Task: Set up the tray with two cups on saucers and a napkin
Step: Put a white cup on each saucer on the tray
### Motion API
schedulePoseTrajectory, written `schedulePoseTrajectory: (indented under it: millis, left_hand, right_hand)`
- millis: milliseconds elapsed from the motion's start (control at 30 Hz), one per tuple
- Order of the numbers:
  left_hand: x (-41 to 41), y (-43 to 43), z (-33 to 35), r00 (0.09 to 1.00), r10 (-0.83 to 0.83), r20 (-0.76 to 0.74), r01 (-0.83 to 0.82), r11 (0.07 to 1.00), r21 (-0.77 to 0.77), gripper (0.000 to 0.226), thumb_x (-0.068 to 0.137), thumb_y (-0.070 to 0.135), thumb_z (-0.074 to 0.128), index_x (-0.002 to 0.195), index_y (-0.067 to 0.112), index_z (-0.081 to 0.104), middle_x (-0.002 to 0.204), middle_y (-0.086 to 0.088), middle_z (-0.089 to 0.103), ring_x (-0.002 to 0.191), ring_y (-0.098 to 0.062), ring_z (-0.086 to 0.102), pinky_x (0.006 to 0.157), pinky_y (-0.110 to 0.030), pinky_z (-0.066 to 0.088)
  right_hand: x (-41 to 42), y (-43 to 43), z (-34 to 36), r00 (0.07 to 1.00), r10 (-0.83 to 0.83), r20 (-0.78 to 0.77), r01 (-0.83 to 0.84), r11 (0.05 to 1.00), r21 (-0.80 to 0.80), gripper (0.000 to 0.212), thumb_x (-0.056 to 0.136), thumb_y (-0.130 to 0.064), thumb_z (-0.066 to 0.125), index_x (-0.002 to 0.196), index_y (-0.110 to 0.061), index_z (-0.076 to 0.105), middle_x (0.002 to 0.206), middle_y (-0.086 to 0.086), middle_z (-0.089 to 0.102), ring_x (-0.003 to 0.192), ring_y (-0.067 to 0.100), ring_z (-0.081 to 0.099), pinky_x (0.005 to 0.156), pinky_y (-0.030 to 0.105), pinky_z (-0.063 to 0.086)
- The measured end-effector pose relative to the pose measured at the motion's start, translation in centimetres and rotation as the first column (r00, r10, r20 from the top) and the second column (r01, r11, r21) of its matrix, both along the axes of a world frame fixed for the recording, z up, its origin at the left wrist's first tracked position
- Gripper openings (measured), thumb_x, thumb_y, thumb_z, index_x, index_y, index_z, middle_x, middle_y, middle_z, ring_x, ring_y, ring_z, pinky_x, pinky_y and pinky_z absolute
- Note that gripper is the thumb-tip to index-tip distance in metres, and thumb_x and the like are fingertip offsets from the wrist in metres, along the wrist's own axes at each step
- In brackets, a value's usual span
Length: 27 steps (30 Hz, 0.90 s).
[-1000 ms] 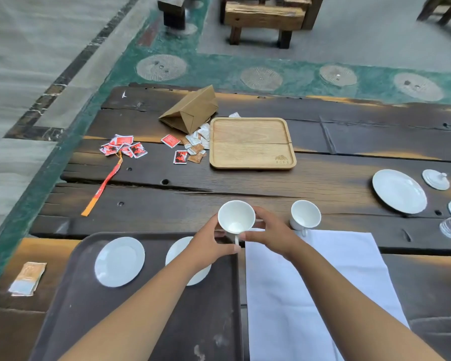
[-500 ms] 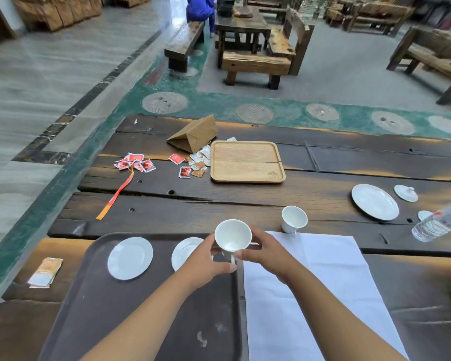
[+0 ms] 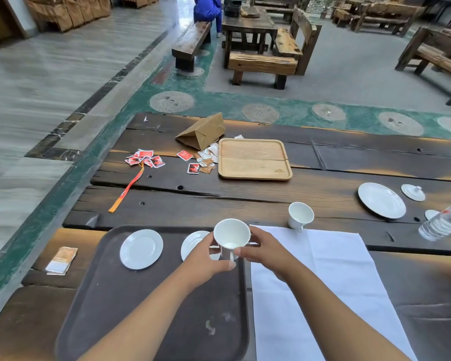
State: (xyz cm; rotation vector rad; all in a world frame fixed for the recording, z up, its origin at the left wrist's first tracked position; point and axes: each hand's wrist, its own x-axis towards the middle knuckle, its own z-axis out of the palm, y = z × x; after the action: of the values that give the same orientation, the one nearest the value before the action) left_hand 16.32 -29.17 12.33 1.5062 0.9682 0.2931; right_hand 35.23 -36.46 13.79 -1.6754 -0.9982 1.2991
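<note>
A dark brown tray (image 3: 120, 308) lies at the near left of the wooden table. Two white saucers rest on it: one at the left (image 3: 141, 249), one further right (image 3: 193, 242), partly covered by my left hand. Both hands hold a white cup (image 3: 231, 235) just above the tray's right edge, its handle pointing toward me. My left hand (image 3: 206, 259) grips it from the left, my right hand (image 3: 264, 250) from the right. A second white cup (image 3: 300, 214) stands on the table at the far edge of a white napkin (image 3: 323, 282), which lies spread to the right of the tray.
A light wooden tray (image 3: 254, 158), a brown paper bag (image 3: 202, 131) and scattered sachets (image 3: 146, 160) lie further back. A white plate (image 3: 382, 200), a small lid (image 3: 413, 192) and a plastic bottle (image 3: 443, 221) are at the right. A sachet stack (image 3: 61, 260) lies left of the tray.
The camera has tilted up, so more of the room shows. The cup stays held in both hands and has shifted slightly toward the right saucer.
</note>
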Motion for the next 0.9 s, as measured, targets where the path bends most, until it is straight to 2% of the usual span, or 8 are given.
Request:
schedulePoseTrajectory:
  millis: [133,300,333,433,500,600,733,900]
  left_hand:
    - [-1.6,0.6,0.1,1.0,0.016,0.018,-0.016,1.0,-0.006,0.063,0.068,0.033,0.081,0.125,0.042,0.055,0.124,0.017,0.059,0.115,0.003,0.057,0.096,-0.027,0.051]
    - [-4.3,2.0,-0.3,0.999,0.037,0.039,-0.036,0.999,-0.025,0.066,0.065,0.034,0.082,0.126,0.043,0.057,0.121,0.014,0.064,0.114,0.0,0.061,0.081,-0.018,0.053]
    - [-4.9,2.5,-0.4,0.998,0.04,0.045,-0.039,0.999,-0.023,0.066,0.064,0.033,0.082,0.124,0.044,0.058,0.12,0.014,0.065,0.113,-0.001,0.061,0.08,-0.018,0.054]
    - [-6.9,3.8,-0.9,0.998,0.043,0.037,-0.042,0.999,-0.019,0.066,0.066,0.03,0.083,0.126,0.044,0.057,0.12,0.011,0.067,0.112,-0.003,0.063,0.093,-0.028,0.056]
    - [-8.3,4.6,-1.2,0.998,0.048,0.04,-0.047,0.999,-0.021,0.065,0.067,0.029,0.084,0.125,0.045,0.058,0.118,0.012,0.068,0.111,-0.003,0.065,0.093,-0.029,0.056]
    - [-10.3,5.6,-1.6,0.998,0.058,0.031,-0.057,0.998,-0.03,0.063,0.065,0.032,0.085,0.12,0.047,0.059,0.113,0.019,0.069,0.108,0.0,0.066,0.088,-0.025,0.056]
    - [-12.9,6.9,-1.7,0.998,0.064,0.022,-0.063,0.997,-0.036,0.056,0.067,0.034,0.084,0.112,0.055,0.059,0.108,0.029,0.066,0.104,0.009,0.062,0.074,-0.011,0.051]
    - [-15.2,8.4,-2.4,0.998,0.068,0.02,-0.067,0.997,-0.05,0.06,0.07,0.029,0.083,0.122,0.043,0.057,0.119,0.016,0.062,0.11,0.001,0.06,0.077,-0.014,0.047]
  right_hand:
    - [-1.4,1.0,0.0,0.999,0.021,-0.026,-0.021,1.0,-0.012,0.044,0.084,-0.017,0.079,0.123,-0.034,0.067,0.115,-0.011,0.074,0.107,0.004,0.068,0.08,0.021,0.055]
    - [-3.8,2.7,0.3,0.998,0.057,-0.024,-0.057,0.998,-0.037,0.049,0.081,-0.021,0.08,0.125,-0.036,0.065,0.115,-0.012,0.074,0.106,0.003,0.068,0.076,0.018,0.055]
    - [-4.4,3.1,0.2,0.998,0.061,-0.021,-0.062,0.997,-0.039,0.05,0.079,-0.025,0.08,0.125,-0.036,0.065,0.116,-0.012,0.074,0.109,0.005,0.068,0.079,0.021,0.056]
    - [-6.4,4.3,0.1,0.998,0.061,0.003,-0.06,0.997,-0.052,0.054,0.072,-0.034,0.08,0.124,-0.036,0.065,0.12,-0.011,0.072,0.116,0.011,0.065,0.095,0.04,0.058]
    - [-7.6,5.2,-0.1,0.998,0.063,0.015,-0.062,0.997,-0.055,0.057,0.07,-0.036,0.08,0.125,-0.036,0.065,0.121,-0.01,0.071,0.117,0.012,0.064,0.098,0.045,0.056]
    - [-9.6,6.5,-0.2,0.998,0.069,0.014,-0.068,0.995,-0.067,0.058,0.071,-0.035,0.08,0.127,-0.036,0.064,0.122,-0.011,0.07,0.117,0.009,0.063,0.1,0.044,0.056]
    - [-12.2,8.0,-0.6,0.997,0.076,0.019,-0.074,0.994,-0.076,0.055,0.074,-0.032,0.079,0.127,-0.038,0.063,0.124,-0.011,0.068,0.119,0.007,0.062,0.098,0.042,0.057]
    - [-14.9,9.6,-1.1,0.997,0.077,0.031,-0.075,0.994,-0.079,0.052,0.076,-0.028,0.078,0.126,-0.035,0.064,0.12,-0.014,0.07,0.116,0.004,0.062,0.092,0.039,0.057]
